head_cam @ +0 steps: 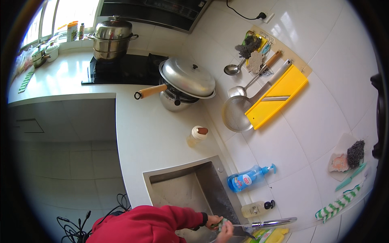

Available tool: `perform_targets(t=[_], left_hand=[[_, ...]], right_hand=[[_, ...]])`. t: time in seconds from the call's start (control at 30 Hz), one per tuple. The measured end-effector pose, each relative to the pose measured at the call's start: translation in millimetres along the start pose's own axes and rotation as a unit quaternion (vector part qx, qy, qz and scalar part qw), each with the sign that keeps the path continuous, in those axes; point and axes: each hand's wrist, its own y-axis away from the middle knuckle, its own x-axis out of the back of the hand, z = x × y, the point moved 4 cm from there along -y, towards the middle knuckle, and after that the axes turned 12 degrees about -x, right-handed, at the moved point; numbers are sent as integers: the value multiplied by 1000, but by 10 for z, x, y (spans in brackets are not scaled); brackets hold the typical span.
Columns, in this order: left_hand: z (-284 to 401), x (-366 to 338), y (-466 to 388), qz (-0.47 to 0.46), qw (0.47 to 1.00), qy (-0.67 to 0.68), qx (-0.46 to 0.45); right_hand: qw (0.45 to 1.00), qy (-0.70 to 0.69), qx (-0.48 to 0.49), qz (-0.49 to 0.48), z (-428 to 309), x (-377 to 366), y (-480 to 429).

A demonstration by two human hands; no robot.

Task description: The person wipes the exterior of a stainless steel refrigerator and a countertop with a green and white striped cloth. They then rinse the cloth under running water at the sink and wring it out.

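Over the stainless steel sink (182, 189), my left hand (213, 222), below a red sleeve with a black cuff, holds a small crumpled green-and-white thing (222, 224), seemingly a cloth. My right hand (225, 233) grips its near side, fingers bent; part of the thing is hidden between the hands. A thin stream of water runs towards them from the chrome faucet (273, 222). Beside the sink, against the tiled wall, stand a blue pump bottle (243, 181) of liquid and a pale yellow bottle with a black pump (253, 209). A yellow package (269, 235) lies below the faucet.
A cup with a brown-and-white lid (199, 133) stands on the white counter (146, 130). Beyond are a lidded pan (190, 79) with a wooden handle and a steel steamer pot (112, 42) on the cooktop. A yellow slicer (276, 97), strainer (238, 114) and ladle hang on the wall.
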Motion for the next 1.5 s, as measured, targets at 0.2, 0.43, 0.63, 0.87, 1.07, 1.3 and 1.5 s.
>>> perform_targets(t=[0.2, 0.43, 0.63, 0.87, 1.07, 1.3, 1.5], left_hand=[[277, -28, -190, 203, 810, 384, 395], [539, -85, -328, 35, 888, 323, 326], [510, 329, -231, 47, 908, 298, 290], [485, 397, -89, 95, 818, 462, 330], [475, 253, -157, 194, 698, 553, 410], [703, 33, -243, 172, 763, 436, 446], [746, 6, -310, 72, 826, 342, 442]], right_hand=[[981, 94, 122, 121, 437, -94, -437], [961, -211, -159, -82, 828, 280, -907], [950, -282, -82, -109, 378, 325, -486], [903, -415, 22, -110, -257, 326, -334], [991, -39, 128, 20, -321, 75, -82], [979, 49, 128, 152, -289, -201, -144], [980, -165, -111, 26, 197, 22, -531]])
